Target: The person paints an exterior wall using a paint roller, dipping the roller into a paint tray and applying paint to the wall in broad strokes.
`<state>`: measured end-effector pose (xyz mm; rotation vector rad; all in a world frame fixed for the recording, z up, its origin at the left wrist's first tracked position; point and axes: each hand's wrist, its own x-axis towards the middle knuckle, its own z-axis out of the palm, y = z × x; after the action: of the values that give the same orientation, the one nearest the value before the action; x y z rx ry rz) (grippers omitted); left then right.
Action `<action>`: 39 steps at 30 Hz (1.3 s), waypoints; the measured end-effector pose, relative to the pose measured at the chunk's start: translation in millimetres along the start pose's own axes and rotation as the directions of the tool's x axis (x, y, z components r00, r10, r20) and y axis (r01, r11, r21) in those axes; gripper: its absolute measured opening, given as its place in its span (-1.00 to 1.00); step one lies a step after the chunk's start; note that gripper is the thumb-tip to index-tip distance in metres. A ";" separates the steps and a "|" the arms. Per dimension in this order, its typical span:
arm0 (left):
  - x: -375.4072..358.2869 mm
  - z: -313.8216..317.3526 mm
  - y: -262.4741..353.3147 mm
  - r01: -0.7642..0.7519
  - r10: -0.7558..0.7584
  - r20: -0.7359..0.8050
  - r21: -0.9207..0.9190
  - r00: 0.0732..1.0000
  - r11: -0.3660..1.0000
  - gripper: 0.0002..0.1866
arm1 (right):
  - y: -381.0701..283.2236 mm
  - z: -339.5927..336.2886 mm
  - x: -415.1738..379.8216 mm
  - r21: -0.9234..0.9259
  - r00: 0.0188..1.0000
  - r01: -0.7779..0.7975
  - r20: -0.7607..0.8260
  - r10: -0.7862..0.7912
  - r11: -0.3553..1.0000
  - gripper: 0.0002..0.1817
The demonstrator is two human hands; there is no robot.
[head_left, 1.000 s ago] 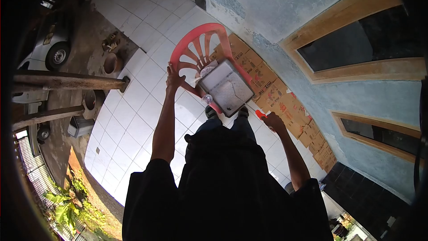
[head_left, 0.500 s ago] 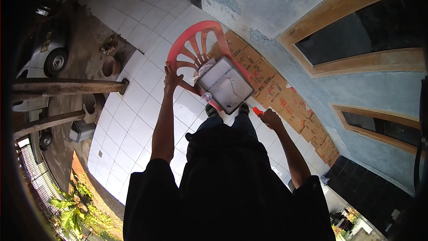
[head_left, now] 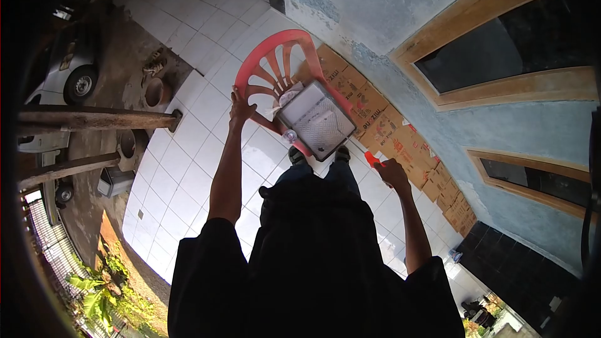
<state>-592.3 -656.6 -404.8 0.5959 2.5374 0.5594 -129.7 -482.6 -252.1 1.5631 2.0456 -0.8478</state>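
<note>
A red plastic chair stands on the floor in front of me, with a grey tray on its seat. Whitish, textured material lies inside the tray. My left hand grips the chair's armrest at the left side. To the right of the tray, my right hand is closed around a tool with an orange-red handle; its working end is too thin and small to make out. A crumpled cloth and a small clear cup sit beside the tray.
Flattened cardboard covers the tiles along the blue wall. Wooden-framed windows are at the right. Wooden posts, a parked vehicle and plants are at the left. My feet are just below the chair.
My right hand has moved slightly to the right and down with the orange-red-handled tool, away from the tray. My left hand stays on the chair.
</note>
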 end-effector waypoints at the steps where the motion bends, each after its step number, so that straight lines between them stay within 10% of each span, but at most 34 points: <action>1: 1.1 0.8 -1.1 -0.003 0.003 0.004 0.001 1.000 1.000 0.22 | -2.4 -4.7 0.9 0.030 0.999 -0.037 0.032 0.036 0.999 -0.39; 30: -9.0 -4.1 8.8 0.022 -0.022 -0.023 -0.005 0.999 1.000 0.21 | -94.5 -42.9 65.2 -0.161 0.968 -0.051 0.234 0.089 0.986 -0.67; 39: -6.0 -2.0 3.4 -0.017 0.017 -0.040 0.008 0.999 1.000 0.21 | 39.8 4.5 24.8 -0.132 0.980 0.200 0.006 -0.201 0.971 -0.47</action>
<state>-587.5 -657.3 -399.4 0.6158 2.5756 0.5733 -98.3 -461.3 -279.9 1.3077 2.2447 -0.7598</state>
